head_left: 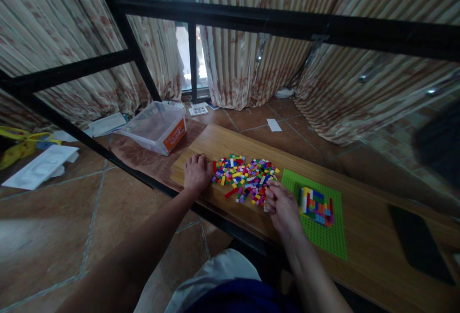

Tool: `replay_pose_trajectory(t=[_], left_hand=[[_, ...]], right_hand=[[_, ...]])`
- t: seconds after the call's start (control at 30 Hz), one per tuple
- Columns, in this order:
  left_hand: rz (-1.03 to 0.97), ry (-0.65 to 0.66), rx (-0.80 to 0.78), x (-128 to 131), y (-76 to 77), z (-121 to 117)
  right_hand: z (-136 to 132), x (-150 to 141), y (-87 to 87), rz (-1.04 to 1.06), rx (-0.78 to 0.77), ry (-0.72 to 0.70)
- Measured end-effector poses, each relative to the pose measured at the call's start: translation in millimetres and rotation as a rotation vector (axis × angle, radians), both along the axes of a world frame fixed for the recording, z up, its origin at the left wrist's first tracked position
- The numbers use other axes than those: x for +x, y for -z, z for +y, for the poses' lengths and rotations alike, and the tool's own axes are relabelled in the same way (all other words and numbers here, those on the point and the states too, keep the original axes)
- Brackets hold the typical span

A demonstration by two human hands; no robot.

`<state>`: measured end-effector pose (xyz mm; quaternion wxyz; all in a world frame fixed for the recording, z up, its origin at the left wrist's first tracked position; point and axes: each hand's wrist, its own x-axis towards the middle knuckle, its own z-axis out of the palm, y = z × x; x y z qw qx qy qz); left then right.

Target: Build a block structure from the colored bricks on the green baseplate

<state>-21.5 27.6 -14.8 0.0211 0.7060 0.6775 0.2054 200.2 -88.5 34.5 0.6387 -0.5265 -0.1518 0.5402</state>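
A heap of small, many-coloured toy bricks [247, 176] is spread over the wooden table. At the heap's left end my left hand [197, 174] rests on the wood, fingers loosely extended and apart from any grip, close to a red brick [214, 167]. My right hand [282, 205] hovers at the heap's right end with its fingers curled together; whatever they pinch is hidden. Just right of it lies a green studded baseplate [323, 243], bearing a low block of coloured bricks [318, 207]. A long red brick [231, 192] lies at the heap's near edge.
The long wooden table [373, 236] carries a dark flat object [420, 243] at its right. Beyond its left end, a clear plastic box [154, 128] with an orange label stands on a mat. A black metal frame [223, 10] crosses in front of curtains [237, 68].
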Motion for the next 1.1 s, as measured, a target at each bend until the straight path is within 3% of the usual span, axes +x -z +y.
replay_pose_trajectory(t=[0.3,0.53,0.77,0.9,1.1], left_hand=[[-0.005,0.006,0.01,-1,1.2,0],[-0.007,0.001,-0.012,0,-1.1,0],[-0.006,-0.003,-0.014,0,-0.9,0],[-0.009,0.002,0.002,-1,0.3,0],[-0.002,0.007,0.006,-1,1.1,0]], right_hand=[[14,-9,-2.2,-0.068,0.016,0.024],[18,-7,0.1,0.01,0.021,-0.068],[46,-3,4.3,-0.251,-0.045,-0.176],[60,-2,4.9,-0.358,-0.107,-0.131],[43,6,3.8,-0.281,-0.043,-0.117]])
